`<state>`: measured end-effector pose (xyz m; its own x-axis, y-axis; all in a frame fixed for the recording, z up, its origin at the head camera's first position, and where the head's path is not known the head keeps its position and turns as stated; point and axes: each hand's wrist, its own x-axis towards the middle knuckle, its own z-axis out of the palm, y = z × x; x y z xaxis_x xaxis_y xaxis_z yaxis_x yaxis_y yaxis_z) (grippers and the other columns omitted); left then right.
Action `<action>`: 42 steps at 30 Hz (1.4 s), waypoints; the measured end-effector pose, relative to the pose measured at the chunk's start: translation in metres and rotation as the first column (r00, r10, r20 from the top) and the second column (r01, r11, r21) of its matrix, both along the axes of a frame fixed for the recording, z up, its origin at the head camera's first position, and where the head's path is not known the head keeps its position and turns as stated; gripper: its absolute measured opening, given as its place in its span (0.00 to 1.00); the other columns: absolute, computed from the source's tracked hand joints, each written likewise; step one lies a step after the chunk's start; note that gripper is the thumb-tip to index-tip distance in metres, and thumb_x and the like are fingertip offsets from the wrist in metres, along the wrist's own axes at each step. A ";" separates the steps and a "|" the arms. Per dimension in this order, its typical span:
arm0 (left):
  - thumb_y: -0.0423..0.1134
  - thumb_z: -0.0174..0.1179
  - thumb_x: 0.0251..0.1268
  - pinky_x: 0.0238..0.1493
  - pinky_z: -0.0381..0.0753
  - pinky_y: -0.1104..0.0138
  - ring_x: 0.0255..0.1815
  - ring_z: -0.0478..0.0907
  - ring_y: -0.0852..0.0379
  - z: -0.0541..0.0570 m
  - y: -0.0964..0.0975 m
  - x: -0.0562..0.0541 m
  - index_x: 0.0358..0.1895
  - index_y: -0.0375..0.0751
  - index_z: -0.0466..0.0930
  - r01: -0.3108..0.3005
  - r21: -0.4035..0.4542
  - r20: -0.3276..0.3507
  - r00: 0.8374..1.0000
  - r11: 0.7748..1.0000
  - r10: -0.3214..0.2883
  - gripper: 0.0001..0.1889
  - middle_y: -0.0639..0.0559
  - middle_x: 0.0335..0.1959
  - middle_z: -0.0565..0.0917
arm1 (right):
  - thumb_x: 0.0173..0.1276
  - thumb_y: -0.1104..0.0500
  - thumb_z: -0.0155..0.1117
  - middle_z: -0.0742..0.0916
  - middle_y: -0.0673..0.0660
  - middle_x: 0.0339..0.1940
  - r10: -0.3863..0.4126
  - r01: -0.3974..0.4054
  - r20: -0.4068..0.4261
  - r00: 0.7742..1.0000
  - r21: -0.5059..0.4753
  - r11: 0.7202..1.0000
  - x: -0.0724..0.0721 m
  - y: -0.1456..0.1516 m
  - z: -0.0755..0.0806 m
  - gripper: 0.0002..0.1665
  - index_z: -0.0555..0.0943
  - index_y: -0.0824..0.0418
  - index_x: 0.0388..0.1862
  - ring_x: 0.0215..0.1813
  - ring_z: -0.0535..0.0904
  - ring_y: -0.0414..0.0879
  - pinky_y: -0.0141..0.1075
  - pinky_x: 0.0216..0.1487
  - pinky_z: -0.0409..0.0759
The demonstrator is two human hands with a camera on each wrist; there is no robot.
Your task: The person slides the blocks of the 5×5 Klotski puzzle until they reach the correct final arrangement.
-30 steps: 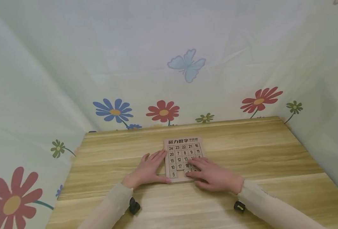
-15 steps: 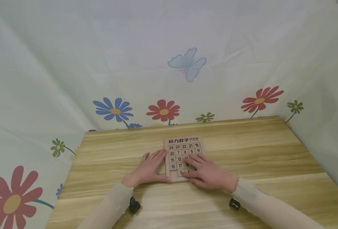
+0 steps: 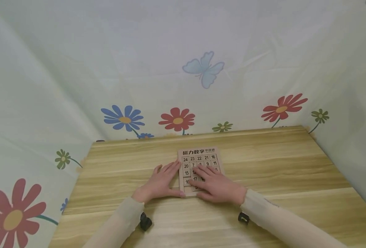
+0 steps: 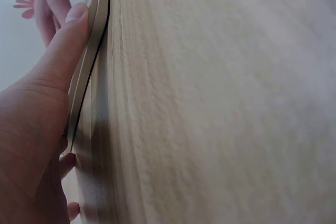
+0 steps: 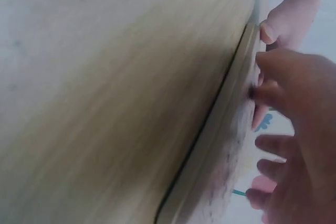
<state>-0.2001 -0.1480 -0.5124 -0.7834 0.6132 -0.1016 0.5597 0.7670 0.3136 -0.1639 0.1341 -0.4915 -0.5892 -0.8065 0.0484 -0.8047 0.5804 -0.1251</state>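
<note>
A wooden sliding number puzzle point(image 3: 201, 158) lies flat on the table, its numbered tiles set in a frame with printed characters along the top. My left hand point(image 3: 158, 184) rests against the frame's left side, fingers extended and thumb at the near left corner. In the left wrist view that thumb point(image 4: 71, 35) touches the board's edge. My right hand point(image 3: 217, 184) lies over the lower right tiles, fingers spread, a fingertip touching the 10 tile point(image 3: 187, 182). Below that tile a gap shows in the bottom left corner. Several tiles are hidden beneath the right hand.
The wood-grain table point(image 3: 124, 158) extends around the puzzle on all sides. Behind it hangs a pale curtain point(image 3: 139, 69) printed with flowers and a butterfly. A black wrist device point(image 3: 145, 222) hangs under the left sleeve, another point(image 3: 243, 218) under the right.
My right hand has moved left across the puzzle. The 5 tile slid right out of the bottom left corner, then the 10 tile shifted slightly toward me. My left hand stays put.
</note>
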 end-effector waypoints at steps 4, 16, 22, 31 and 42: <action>0.81 0.61 0.55 0.80 0.44 0.36 0.86 0.49 0.45 0.001 -0.001 0.000 0.86 0.45 0.43 -0.007 -0.010 0.011 1.000 1.000 0.007 0.65 0.51 0.87 0.46 | 0.80 0.42 0.57 0.69 0.62 0.81 0.066 -0.066 -0.012 0.998 0.006 0.998 0.002 0.001 0.007 0.27 0.80 0.46 0.72 0.83 0.60 0.62 0.62 0.80 0.57; 0.82 0.59 0.54 0.80 0.45 0.36 0.85 0.50 0.47 -0.001 -0.001 0.001 0.86 0.46 0.44 -0.008 0.000 0.000 1.000 1.000 0.008 0.66 0.51 0.87 0.47 | 0.82 0.41 0.52 0.66 0.66 0.82 -0.071 0.072 -0.032 0.997 0.039 0.997 -0.019 -0.013 -0.003 0.34 0.71 0.55 0.79 0.82 0.59 0.63 0.61 0.80 0.58; 0.81 0.61 0.54 0.79 0.45 0.36 0.85 0.50 0.46 -0.001 -0.002 0.001 0.86 0.45 0.45 -0.011 0.006 0.005 1.000 1.000 0.011 0.66 0.50 0.87 0.47 | 0.81 0.42 0.56 0.69 0.64 0.81 -0.024 0.024 -0.010 1.000 0.039 0.999 -0.018 -0.010 0.003 0.30 0.76 0.51 0.76 0.81 0.61 0.64 0.63 0.78 0.61; 0.81 0.62 0.54 0.79 0.46 0.35 0.86 0.49 0.47 0.000 0.000 0.001 0.86 0.44 0.45 0.000 0.000 0.006 1.000 1.000 0.000 0.66 0.49 0.87 0.48 | 0.82 0.42 0.53 0.68 0.64 0.81 -0.051 0.051 0.043 0.998 0.000 0.999 -0.022 -0.013 0.008 0.31 0.74 0.53 0.77 0.82 0.62 0.63 0.62 0.79 0.58; 0.81 0.62 0.54 0.79 0.46 0.36 0.86 0.49 0.47 0.000 0.000 0.000 0.86 0.44 0.45 -0.002 -0.003 0.009 1.000 1.000 0.002 0.66 0.49 0.87 0.48 | 0.82 0.40 0.53 0.65 0.66 0.83 -0.138 0.136 0.055 0.989 0.051 0.989 -0.035 -0.018 0.004 0.34 0.70 0.53 0.80 0.83 0.58 0.65 0.64 0.78 0.59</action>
<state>-0.1996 -0.1481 -0.5124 -0.7839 0.6111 -0.1098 0.5552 0.7692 0.3164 -0.1986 0.1164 -0.4875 -0.6950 -0.7186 -0.0256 -0.7093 0.6910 -0.1397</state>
